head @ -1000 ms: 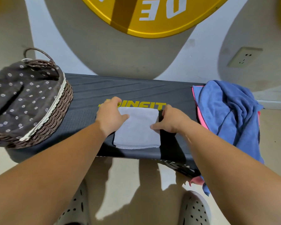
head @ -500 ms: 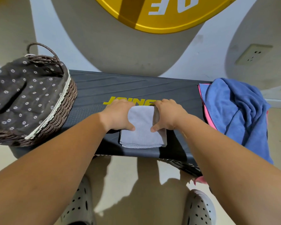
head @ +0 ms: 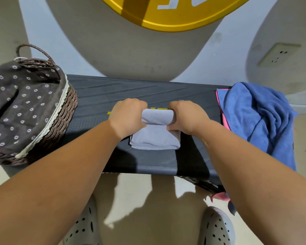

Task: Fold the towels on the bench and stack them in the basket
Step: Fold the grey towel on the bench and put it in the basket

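Grey towel (head: 155, 137) on bench (head: 99, 96) btwn hands, L (head: 128, 117) & R (head: 187, 118) both gripping its far fold.

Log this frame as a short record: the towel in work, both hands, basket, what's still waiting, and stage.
towel in work: grey towel, mid-bench, far edge lifted toward the person
left hand: grip on towel's left side
right hand: grip on right side
basket: bench's left end, floral liner
waiting: blue towel heaped at right end, over pink cloth
stage: folding, not yet stacked
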